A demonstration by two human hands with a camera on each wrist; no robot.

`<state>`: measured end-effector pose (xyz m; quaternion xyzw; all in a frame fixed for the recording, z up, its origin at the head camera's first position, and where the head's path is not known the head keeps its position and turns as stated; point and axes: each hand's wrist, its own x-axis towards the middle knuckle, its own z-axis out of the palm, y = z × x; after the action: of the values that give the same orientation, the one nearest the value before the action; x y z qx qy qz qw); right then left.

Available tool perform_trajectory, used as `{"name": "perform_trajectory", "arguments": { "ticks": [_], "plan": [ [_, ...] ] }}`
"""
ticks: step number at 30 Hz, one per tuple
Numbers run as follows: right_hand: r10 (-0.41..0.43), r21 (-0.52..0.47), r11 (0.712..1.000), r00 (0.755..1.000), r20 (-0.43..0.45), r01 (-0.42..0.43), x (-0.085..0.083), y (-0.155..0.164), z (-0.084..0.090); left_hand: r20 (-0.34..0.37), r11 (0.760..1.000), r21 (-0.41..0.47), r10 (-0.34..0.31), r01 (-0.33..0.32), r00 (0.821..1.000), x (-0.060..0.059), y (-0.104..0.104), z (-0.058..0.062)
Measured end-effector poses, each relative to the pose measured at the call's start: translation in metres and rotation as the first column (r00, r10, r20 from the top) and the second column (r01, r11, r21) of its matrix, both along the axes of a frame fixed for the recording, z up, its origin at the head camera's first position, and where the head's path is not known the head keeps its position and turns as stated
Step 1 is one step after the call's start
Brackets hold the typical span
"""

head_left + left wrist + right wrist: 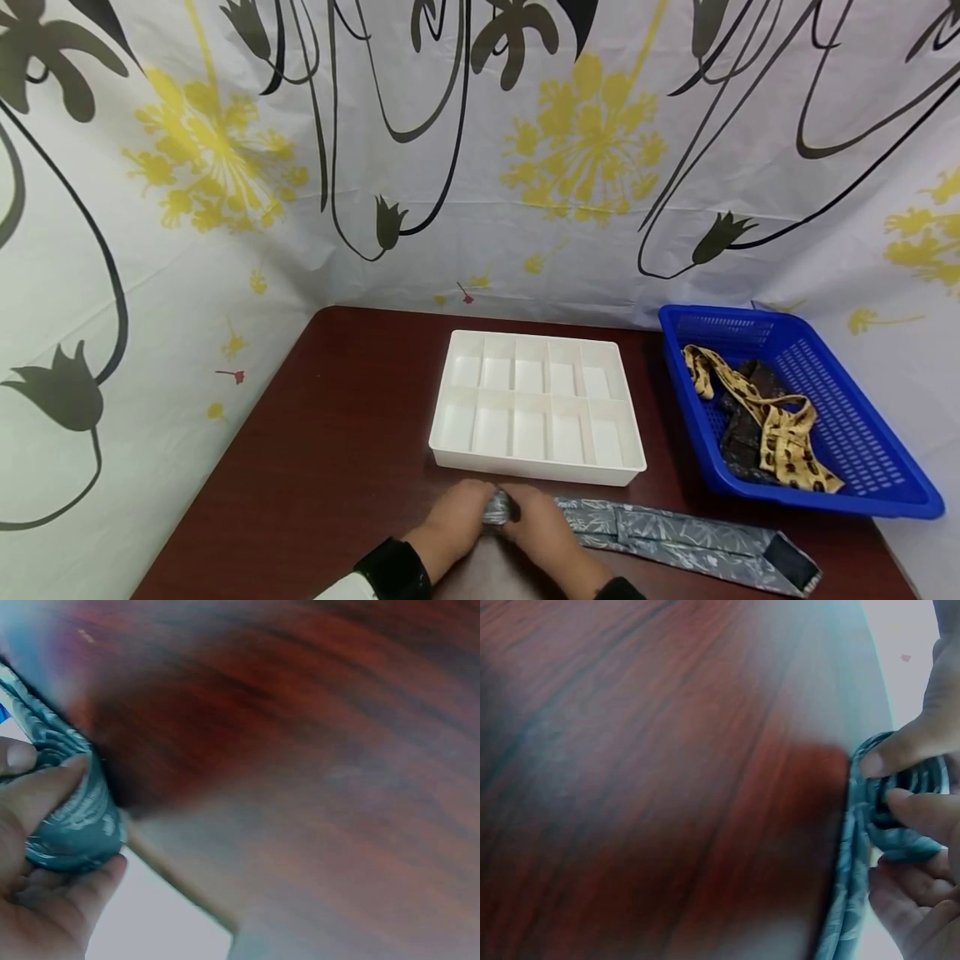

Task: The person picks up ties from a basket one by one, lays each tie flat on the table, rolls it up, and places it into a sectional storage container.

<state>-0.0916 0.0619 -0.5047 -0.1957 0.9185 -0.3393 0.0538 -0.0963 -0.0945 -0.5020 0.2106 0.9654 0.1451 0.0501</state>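
A grey patterned necktie (675, 537) lies along the front of the table, its wide end flat at the right and its other end wound into a coil (79, 836). My left hand (457, 512) grips the coil from the left, thumb over its edge and fingers beneath in the left wrist view. My right hand (543, 529) holds the coil from the right, where the flat length begins. Coiled layers show between the fingers in the right wrist view. Both hands stand just in front of a white divided tray (532, 472), whose compartments hold nothing visible.
A blue plastic basket (892, 433) stands at the right, holding a yellow strap with dark spots (795, 450) and dark crumpled material (742, 442). The dark red wooden table (360, 400) meets a patterned cloth (465, 167) at its back and left.
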Motion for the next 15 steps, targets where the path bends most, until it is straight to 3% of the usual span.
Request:
{"name": "perform_trajectory", "arguments": {
  "ticks": [4, 8, 12, 15],
  "plan": [
    [0.003, 0.076, 0.997, 1.0, -0.026, -0.001, 0.002, -0.006, 0.01, 0.023, 0.995, -0.1, 0.03, -0.027, 0.999, 0.001, 0.008, 0.005],
    [0.001, 0.095, 0.995, 0.998, -0.058, 0.005, 0.003, -0.009, 0.014, 0.054, 0.991, -0.125, 0.048, -0.041, 0.997, 0.0, 0.011, 0.008],
    [-0.005, 0.063, 0.998, 0.998, -0.07, 0.01, 0.002, -0.006, 0.008, 0.05, 0.999, -0.024, 0.027, -0.026, 0.998, -0.002, 0.005, 0.002],
    [-0.016, -0.017, 1.0, 0.999, -0.048, 0.015, 0.001, -0.002, -0.001, 0.022, 0.991, 0.134, -0.013, 0.01, 1.0, -0.003, -0.003, -0.005]
  ]
}}
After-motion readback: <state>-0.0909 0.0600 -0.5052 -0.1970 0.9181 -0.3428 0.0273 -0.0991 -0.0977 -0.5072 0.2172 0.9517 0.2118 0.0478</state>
